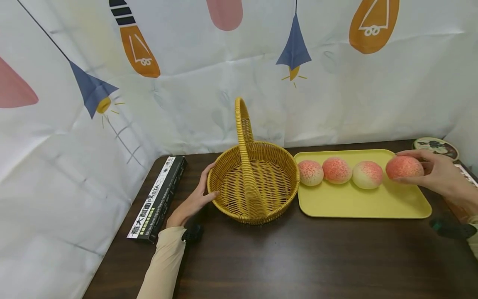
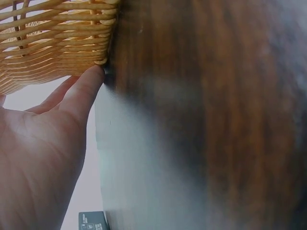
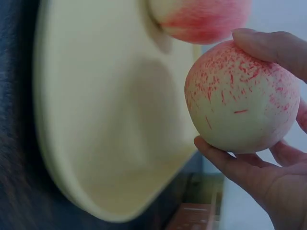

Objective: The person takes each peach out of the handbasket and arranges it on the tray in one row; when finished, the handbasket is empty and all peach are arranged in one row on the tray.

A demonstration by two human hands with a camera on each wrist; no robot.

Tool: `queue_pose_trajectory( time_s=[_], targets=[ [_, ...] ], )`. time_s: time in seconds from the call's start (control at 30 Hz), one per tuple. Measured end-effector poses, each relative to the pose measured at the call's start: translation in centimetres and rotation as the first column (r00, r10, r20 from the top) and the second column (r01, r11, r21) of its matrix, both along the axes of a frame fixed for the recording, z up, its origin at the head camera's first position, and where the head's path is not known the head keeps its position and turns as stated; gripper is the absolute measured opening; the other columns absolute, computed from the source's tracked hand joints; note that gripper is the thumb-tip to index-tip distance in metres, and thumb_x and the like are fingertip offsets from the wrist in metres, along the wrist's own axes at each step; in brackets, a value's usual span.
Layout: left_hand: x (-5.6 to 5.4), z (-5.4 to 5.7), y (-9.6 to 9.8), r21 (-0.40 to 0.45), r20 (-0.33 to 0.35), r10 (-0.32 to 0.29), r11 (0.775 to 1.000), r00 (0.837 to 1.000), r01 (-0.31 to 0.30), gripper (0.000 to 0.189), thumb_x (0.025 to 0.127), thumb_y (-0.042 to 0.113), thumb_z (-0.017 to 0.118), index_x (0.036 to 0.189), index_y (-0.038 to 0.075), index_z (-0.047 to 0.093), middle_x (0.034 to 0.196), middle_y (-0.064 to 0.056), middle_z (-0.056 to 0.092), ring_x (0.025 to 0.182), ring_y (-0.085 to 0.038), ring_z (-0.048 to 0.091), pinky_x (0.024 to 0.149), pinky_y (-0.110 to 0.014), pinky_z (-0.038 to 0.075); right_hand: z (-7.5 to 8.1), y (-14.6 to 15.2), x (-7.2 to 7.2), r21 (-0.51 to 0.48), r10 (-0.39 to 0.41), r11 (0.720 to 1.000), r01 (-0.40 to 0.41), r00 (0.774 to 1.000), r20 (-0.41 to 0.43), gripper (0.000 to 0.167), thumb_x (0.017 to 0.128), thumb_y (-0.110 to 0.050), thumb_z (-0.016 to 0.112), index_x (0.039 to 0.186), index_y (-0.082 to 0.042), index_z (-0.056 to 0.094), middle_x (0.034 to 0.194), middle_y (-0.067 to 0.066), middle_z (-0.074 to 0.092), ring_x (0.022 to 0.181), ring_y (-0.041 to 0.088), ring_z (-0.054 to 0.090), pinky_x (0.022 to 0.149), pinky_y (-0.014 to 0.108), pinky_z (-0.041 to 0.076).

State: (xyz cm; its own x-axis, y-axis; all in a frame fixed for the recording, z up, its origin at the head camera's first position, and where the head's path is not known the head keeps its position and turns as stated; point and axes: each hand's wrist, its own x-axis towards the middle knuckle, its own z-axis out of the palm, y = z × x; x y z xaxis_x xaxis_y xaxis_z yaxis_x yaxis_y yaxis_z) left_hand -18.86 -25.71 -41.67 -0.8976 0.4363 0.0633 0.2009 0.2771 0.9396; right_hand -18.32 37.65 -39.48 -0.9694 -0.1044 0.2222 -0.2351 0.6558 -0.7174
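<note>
A yellow wicker basket [image 1: 254,218] with a tall arched handle stands near the middle of the table. My left hand [image 1: 194,201] rests against its left side, thumb toward the front and fingers along the outer wall. In the left wrist view, the straight thumb [image 2: 84,93] touches the weave low down. On the right, my right hand [image 1: 442,172] grips a pink-and-cream peach [image 1: 404,167] between thumb and fingers. The right wrist view has this peach [image 3: 242,98] raised above the yellow tray [image 1: 358,207]. Three more peaches [image 1: 337,170] sit in a row on the tray.
A black pasta box [image 1: 158,199] lies at the table's left edge. Behind my right hand is a round patterned lid or tin [image 1: 435,146]. A white curtain [image 1: 209,108] printed with lamps hangs behind the dark table [image 1: 276,257]. The tray's left end adjoins the basket.
</note>
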Motion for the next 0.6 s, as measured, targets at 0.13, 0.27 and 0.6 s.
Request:
queue_pose_trajectory(
  time_s=[0.13, 0.27, 0.6],
  targets=[
    [0.1, 0.08, 0.03, -0.006, 0.001, 0.002, 1.0, 1.0, -0.002, 0.089, 0.099, 0.014, 0.057, 0.167, 0.029, 0.003, 0.166, -0.017, 0.011, 0.143, -0.044, 0.034, 0.097, -0.027, 0.048, -0.95, -0.23, -0.38, -0.007, -0.005, 1.0, 0.006, 0.998, 0.055, 0.058, 0.085, -0.009, 0.087, 0.135, -0.019, 0.058, 0.111, -0.037, 0.046, 0.088, -0.02, 0.05, 0.068, 0.011, 0.045],
    [0.1, 0.07, 0.11, -0.009, 0.008, 0.007, 1.0, 1.0, -0.007, 0.089, 0.099, 0.016, 0.058, 0.167, 0.031, 0.003, 0.166, -0.018, 0.013, 0.142, -0.044, 0.035, 0.097, -0.027, 0.048, -1.19, -0.31, -0.29, 0.001, -0.006, 1.0, 0.006, 0.997, 0.081, 0.058, 0.086, -0.012, 0.087, 0.135, -0.024, 0.058, 0.11, -0.036, 0.047, 0.087, -0.018, 0.051, 0.068, 0.012, 0.046],
    [0.14, 0.1, -0.01, -0.005, -0.009, -0.002, 1.0, 1.0, 0.002, 0.09, 0.098, 0.014, 0.057, 0.167, 0.028, 0.002, 0.166, -0.02, 0.012, 0.14, -0.045, 0.036, 0.095, -0.026, 0.049, -1.09, -0.47, -0.26, 0.149, 0.025, 0.989, -0.019, 0.999, -0.037, 0.066, 0.077, 0.005, 0.087, 0.133, 0.013, 0.053, 0.121, 0.036, 0.049, 0.086, -0.022, 0.037, 0.066, 0.006, 0.037]
  ],
)
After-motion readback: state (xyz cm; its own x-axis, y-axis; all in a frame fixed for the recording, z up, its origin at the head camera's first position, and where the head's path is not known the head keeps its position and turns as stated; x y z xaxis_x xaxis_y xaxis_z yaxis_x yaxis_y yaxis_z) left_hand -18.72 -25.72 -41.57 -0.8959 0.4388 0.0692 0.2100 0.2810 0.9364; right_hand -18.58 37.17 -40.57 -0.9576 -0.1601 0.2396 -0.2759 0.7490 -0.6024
